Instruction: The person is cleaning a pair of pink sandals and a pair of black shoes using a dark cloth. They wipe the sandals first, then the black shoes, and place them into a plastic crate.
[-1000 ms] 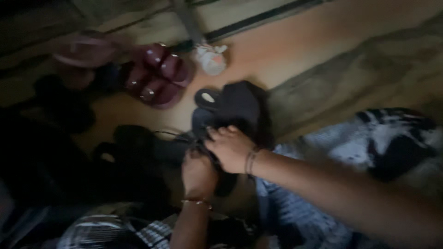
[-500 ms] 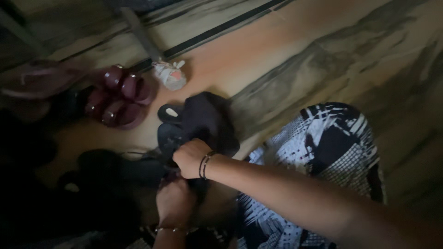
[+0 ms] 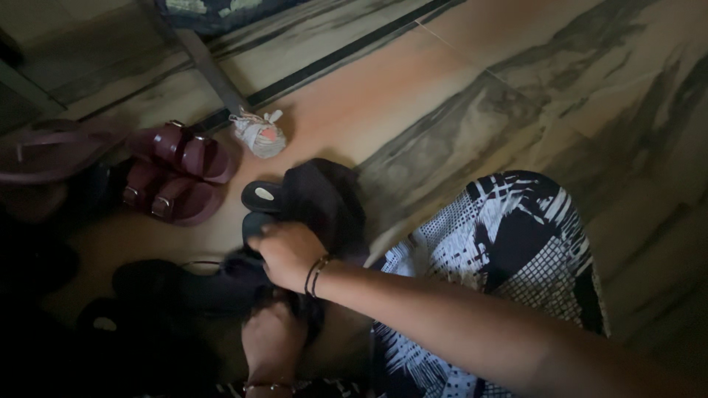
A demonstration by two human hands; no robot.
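Right hand [image 3: 287, 254] now lower, closed on black sandal [image 3: 259, 221].

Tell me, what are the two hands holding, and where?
Both the right hand and left hand grip a dark cloth at its near end; the exact hold is too dim to tell.

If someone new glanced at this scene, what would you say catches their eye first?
Probably the two hands low in the middle: the right hand rests on a pair of black sandals with a dark cloth over them, the left hand just below. Next, the maroon buckled sandals at upper left, and the black-and-white patterned fabric at right.
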